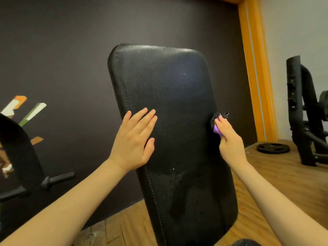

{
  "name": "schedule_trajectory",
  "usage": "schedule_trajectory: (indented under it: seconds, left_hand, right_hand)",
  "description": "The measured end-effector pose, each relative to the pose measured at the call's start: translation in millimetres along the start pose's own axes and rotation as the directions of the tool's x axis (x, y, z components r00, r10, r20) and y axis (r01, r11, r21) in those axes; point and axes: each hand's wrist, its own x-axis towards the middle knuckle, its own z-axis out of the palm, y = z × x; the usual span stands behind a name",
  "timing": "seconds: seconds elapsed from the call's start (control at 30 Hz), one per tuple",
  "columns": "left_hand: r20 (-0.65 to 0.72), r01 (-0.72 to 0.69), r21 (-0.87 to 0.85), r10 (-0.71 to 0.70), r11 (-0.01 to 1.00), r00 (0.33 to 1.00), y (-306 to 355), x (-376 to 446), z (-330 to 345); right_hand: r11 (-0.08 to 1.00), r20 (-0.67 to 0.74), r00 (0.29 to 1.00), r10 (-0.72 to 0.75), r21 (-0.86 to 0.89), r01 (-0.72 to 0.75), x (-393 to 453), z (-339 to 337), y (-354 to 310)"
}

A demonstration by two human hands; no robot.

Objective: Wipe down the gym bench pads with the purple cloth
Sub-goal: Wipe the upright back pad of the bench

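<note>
A black leather gym bench back pad [170, 96] stands tilted upright in the middle of the head view, with wet patches on its lower half. My left hand [134, 139] rests flat on the pad's left side, fingers straight. My right hand [229, 139] grips a bunched purple cloth [216, 128] and holds it against the pad's right edge, where a bit of torn black material [213, 119] sticks out. Most of the cloth is hidden inside my fist.
A dark wall stands behind the pad, with an orange pillar [255, 68] at the right. On the wooden floor [275, 174] to the right lie a black weight plate [273, 148] and a black machine frame [301, 110]. Another dark machine [21, 157] with bars is at the left.
</note>
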Motion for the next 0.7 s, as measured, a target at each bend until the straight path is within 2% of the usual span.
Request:
schedule_trajectory:
  seconds: [0.13, 0.23, 0.33, 0.37, 0.43, 0.5, 0.53, 0.6, 0.7]
  left_hand:
    - [0.007, -0.004, 0.012, 0.004, 1.000, 1.000, 0.2, 0.7, 0.0]
    - [0.049, -0.010, 0.050, 0.007, 0.999, 0.999, 1.5, 0.6, -2.3]
    - [0.142, -0.038, 0.128, 0.020, 0.991, 0.990, 1.7, 0.6, -9.5]
    - [0.180, -0.059, 0.158, 0.031, 0.986, 0.983, 0.9, -1.8, -12.6]
    - [0.236, -0.108, 0.200, 0.059, 0.974, 0.970, -1.3, -12.3, -19.4]
    - [0.272, -0.151, 0.224, 0.087, 0.963, 0.958, -3.5, -26.7, -25.1]
    - [0.291, -0.165, 0.230, 0.095, 0.959, 0.952, -3.7, -33.3, -26.8]
    - [0.335, -0.177, 0.237, 0.090, 0.955, 0.938, -1.8, -41.3, -25.9]
    - [0.400, -0.160, 0.232, 0.056, 0.959, 0.915, 3.9, -42.2, -20.0]
  right_hand:
    - [0.994, -0.011, 0.994, 0.109, 0.012, -0.109, -35.1, 18.3, 11.9]
    - [0.994, 0.005, 0.997, 0.074, -0.081, -0.073, -59.7, 16.3, 25.4]
    - [0.992, -0.047, 0.991, 0.128, 0.019, -0.128, -58.7, 11.2, 1.7]
    - [0.997, -0.056, 0.996, 0.064, 0.047, -0.061, -58.7, 12.8, -16.9]
    - [0.974, -0.009, 0.975, -0.224, 0.014, 0.224, -64.1, 19.3, -58.9]
    - [0.851, 0.118, 0.858, -0.500, -0.119, 0.512, -73.1, 28.7, -87.0]
    - [0.782, 0.181, 0.797, -0.575, -0.162, 0.601, -76.4, 33.8, -93.4]
    - [0.732, 0.258, 0.749, -0.610, -0.180, 0.657, -83.3, 43.8, -98.4]
    - [0.738, 0.295, 0.751, -0.591, -0.179, 0.651, -107.4, 57.1, -91.1]
